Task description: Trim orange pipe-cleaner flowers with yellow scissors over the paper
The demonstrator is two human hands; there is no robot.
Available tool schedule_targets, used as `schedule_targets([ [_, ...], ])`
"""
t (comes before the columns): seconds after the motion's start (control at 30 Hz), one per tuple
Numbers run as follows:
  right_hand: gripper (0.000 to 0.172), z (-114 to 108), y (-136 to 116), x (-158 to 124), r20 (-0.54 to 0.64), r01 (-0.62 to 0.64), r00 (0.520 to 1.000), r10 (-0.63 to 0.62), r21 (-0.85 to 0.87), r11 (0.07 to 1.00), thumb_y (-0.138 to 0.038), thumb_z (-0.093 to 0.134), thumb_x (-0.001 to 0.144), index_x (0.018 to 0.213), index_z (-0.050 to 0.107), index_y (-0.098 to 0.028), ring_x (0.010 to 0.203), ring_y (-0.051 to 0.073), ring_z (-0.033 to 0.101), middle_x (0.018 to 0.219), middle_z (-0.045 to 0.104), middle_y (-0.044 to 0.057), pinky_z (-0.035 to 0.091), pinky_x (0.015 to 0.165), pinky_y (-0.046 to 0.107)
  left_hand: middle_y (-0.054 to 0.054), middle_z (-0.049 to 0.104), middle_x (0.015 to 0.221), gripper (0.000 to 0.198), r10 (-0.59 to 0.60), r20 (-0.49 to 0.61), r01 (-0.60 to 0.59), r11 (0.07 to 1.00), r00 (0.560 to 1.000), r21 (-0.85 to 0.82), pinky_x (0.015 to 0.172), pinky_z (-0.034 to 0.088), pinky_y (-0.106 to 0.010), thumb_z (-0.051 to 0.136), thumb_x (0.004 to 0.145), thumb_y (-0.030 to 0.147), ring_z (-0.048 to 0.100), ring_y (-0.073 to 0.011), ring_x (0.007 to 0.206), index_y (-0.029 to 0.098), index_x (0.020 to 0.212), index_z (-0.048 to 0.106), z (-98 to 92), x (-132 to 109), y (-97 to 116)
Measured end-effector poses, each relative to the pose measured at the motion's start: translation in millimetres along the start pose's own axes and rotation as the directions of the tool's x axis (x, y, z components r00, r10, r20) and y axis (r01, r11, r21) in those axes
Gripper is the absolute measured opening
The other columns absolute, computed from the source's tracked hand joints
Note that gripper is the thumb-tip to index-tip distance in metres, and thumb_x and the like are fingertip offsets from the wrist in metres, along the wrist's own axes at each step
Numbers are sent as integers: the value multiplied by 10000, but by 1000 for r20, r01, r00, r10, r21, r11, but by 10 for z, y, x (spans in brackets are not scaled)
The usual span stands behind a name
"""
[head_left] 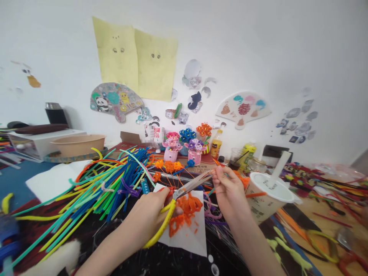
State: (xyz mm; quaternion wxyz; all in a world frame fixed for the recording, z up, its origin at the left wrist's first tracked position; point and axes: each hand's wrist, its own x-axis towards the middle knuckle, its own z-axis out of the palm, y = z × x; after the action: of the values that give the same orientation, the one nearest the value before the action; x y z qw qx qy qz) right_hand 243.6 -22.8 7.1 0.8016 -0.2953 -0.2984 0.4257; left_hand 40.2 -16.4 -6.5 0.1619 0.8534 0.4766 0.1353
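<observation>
1. I'm seeing the left hand (pixel 149 218) gripping a pair of yellow-handled scissors (pixel 184 189), with the blades pointing up and to the right, across toward the other hand.
2. I'm seeing the right hand (pixel 230 193) holding up near the blade tips, its fingers (pixel 220 178) pinched together. (What they're pinching is too thin for me to make out from here.)
3. I'm reading the hands as close together but not touching, with only the scissors spanning the gap between them.
4. I'm finding the orange pipe-cleaner snippets (pixel 186 214) lying on a white paper sheet (pixel 191 241), just under the blades and right beside the left hand.
5. I'm also tracking a heap of multicoloured pipe cleaners (pixel 97 188) spreading out left of the paper, pink pots of pipe-cleaner flowers (pixel 171 155) standing farther ahead, and a lidded drink cup (pixel 266 195) sitting just right of the right hand.
</observation>
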Motion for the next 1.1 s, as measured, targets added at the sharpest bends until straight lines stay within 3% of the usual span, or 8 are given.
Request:
schedule_targets([
  [0.3,215,3,0,-4,-6,10,1000,-10,-6,1000,-241,858,519,574,660,-175,577,75,545,622,628,-15,447,517,169,-19,635,712,216,43,-18,-42,998,999,47,544,314,-242,411,861,418,583,-175,619,218,842,489,36,4,-54],
  [0.7,234,25,-22,-14,-19,25,1000,-25,-17,1000,-255,859,502,565,647,-177,568,83,535,614,613,-17,438,521,197,-1,601,628,326,41,-31,-41,999,999,-21,493,306,-220,430,852,494,541,-143,538,211,709,504,35,-5,-40],
  [1.1,232,37,-38,-19,-11,50,999,-50,-4,999,-246,858,513,565,644,-171,586,85,541,608,619,-23,428,537,197,-10,603,640,306,-6,-7,5,999,1000,-48,523,336,-220,419,845,484,571,-158,576,213,729,501,4,17,-33],
])
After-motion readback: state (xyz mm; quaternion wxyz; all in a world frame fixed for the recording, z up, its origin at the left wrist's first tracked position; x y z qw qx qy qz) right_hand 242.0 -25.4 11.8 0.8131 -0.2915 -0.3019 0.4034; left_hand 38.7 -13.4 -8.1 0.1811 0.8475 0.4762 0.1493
